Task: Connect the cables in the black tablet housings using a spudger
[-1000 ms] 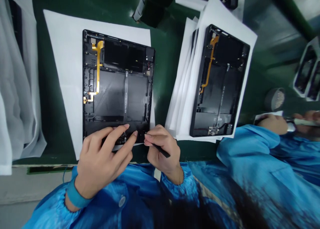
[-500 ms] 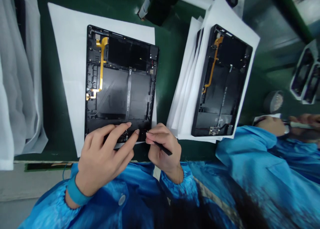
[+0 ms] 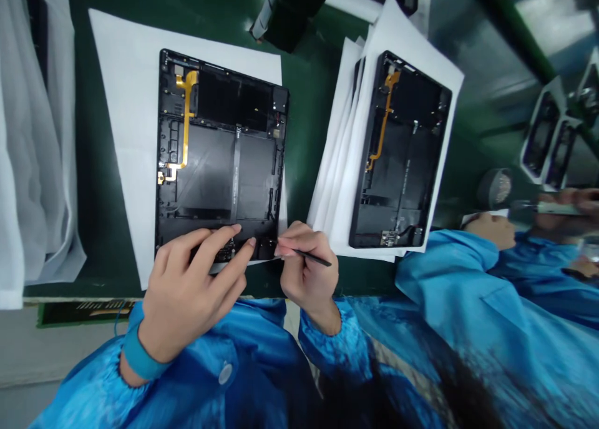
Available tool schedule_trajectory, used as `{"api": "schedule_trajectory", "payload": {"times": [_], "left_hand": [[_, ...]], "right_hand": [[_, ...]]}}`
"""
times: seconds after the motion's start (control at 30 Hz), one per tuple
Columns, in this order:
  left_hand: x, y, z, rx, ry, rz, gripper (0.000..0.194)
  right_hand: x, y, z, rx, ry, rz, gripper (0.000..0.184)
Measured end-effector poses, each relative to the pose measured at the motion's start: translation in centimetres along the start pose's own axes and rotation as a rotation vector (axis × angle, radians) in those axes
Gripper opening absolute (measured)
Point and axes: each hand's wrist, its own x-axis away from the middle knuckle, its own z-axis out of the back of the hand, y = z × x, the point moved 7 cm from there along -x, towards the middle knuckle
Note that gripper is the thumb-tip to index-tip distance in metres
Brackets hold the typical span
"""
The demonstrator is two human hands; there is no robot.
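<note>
An opened black tablet housing (image 3: 210, 167) lies on white sheeting in front of me, with an orange flex cable along its left side and a dark ribbon down its middle. My left hand (image 3: 191, 285) rests over the housing's lower edge, fingers spread, its fingertips by a small circuit board (image 3: 228, 250) that they partly cover. At the lower right corner, my right hand (image 3: 309, 260) pinches a slim black hand tool (image 3: 314, 257). The tool's tip is hidden by my fingers, so I cannot tell what it touches.
To the right, a second open housing (image 3: 402, 160) sits on stacked white sheets (image 3: 330, 167). Draped white sheeting (image 3: 40, 142) stands at the left, and a dark stand (image 3: 294, 14) rises at the back. Beyond are a round container (image 3: 495, 188) and a co-worker's blue sleeve (image 3: 449, 273).
The tool in my right hand has swung to a flatter angle, its rear end now higher. My left hand keeps its place on the housing. The whole view has shifted slightly.
</note>
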Motion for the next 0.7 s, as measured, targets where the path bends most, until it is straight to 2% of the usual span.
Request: {"api": "schedule_trajectory", "payload": {"times": [0.27, 0.47, 0.6, 0.7], "left_hand": [[0.0, -0.1, 0.4, 0.020, 0.003, -0.022, 0.046], [0.0, -0.1, 0.5, 0.052, 0.029, -0.028, 0.045], [0.8, -0.9, 1.0, 0.173, 0.001, -0.060, 0.031], [1.7, -2.1, 1.3, 0.159, -0.026, -0.034, 0.024]], "right_hand": [[0.1, -0.2, -0.4, 0.051, -0.061, 0.034, 0.026], [-0.1, -0.6, -0.7, 0.123, -0.059, 0.074, 0.024], [-0.2, -0.5, -0.6, 0.123, -0.053, 0.035, 0.023], [-0.1, -0.3, -0.3, 0.062, -0.022, 0.000, 0.022]]}}
